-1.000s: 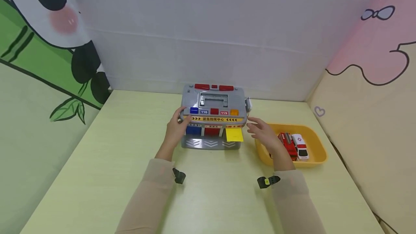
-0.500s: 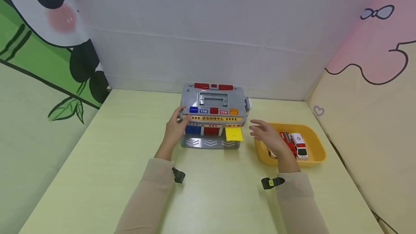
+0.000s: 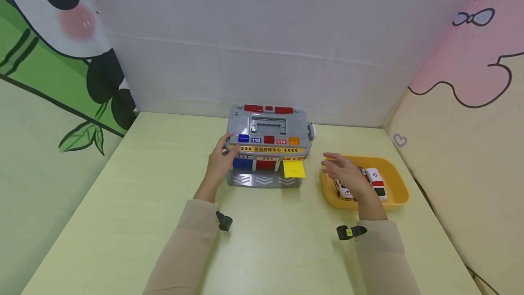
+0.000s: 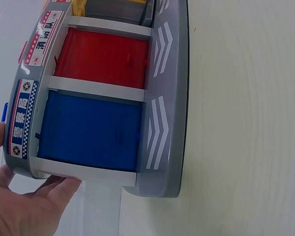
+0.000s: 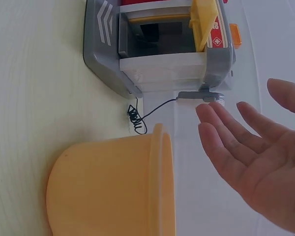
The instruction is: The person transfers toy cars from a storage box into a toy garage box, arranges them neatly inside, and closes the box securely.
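Observation:
A grey toy emergency station [image 3: 268, 144] stands at the back of the table, with blue and red doors shut and a yellow door [image 3: 294, 169] swung up on the right. My left hand [image 3: 220, 163] grips its left top corner, thumb on the front edge; in the left wrist view the fingers [image 4: 64, 191] curl round the side by the blue door [image 4: 91, 130]. My right hand [image 3: 345, 174] hovers over the left part of a yellow bin [image 3: 395, 181], fingers spread and holding nothing. In the bin lie a white ambulance [image 3: 375, 182] and other toy cars, partly hidden by that hand.
A small grey and white handset [image 5: 199, 96] hangs on the station's right side, its coiled black cord [image 5: 135, 118] dangling beside it. Behind the station rises a white wall [image 3: 266, 58], and printed side panels flank the table [image 3: 262, 240].
My right hand has moved right, away from the station's yellow door and over the bin, uncovering a white toy car at the bin's left. The left hand keeps its grip on the station.

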`<state>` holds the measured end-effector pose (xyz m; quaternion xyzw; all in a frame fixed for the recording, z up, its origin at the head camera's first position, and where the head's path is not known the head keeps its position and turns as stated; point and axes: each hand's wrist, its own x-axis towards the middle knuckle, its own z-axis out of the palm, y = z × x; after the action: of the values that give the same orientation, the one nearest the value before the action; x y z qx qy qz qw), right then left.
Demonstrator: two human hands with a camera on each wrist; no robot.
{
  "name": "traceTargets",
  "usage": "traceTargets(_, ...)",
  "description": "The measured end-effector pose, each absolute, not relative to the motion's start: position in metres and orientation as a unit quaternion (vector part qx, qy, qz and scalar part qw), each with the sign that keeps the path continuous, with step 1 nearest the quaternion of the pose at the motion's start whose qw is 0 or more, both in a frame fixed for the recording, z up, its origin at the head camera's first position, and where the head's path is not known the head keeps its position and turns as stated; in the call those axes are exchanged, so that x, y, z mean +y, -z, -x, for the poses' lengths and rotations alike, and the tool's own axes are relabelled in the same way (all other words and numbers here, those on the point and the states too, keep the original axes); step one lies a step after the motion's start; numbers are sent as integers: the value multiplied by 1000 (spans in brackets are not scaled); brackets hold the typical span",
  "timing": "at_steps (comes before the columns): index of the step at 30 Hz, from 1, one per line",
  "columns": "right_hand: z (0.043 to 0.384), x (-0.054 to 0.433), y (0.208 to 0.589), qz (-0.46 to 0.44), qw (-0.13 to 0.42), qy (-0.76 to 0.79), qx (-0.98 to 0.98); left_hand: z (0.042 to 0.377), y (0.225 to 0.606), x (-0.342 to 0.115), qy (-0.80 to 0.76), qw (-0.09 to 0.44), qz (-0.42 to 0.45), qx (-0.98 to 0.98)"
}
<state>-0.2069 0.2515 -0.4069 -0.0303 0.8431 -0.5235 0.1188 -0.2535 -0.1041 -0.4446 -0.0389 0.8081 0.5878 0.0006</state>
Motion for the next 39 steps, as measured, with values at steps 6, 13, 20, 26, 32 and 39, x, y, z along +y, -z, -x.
traceTargets(6,206,261,408,36,122,520,844,254,445,-105,-590,2,38,807)
traceTargets(13,203,279,410,36,104,526,844,254,446,-107,-589,5,38,807)
traceTargets(20,197,291,412,35,93,532,841,254,446,-108,-594,1,32,804)
traceTargets(26,191,301,411,23,87,542,835,254,446,-108,-596,-1,21,803)
traceTargets(32,187,314,409,19,83,542,836,256,449,-106,-590,1,23,807)
traceTargets(39,185,331,412,0,74,511,856,257,450,-106,-588,2,22,808)
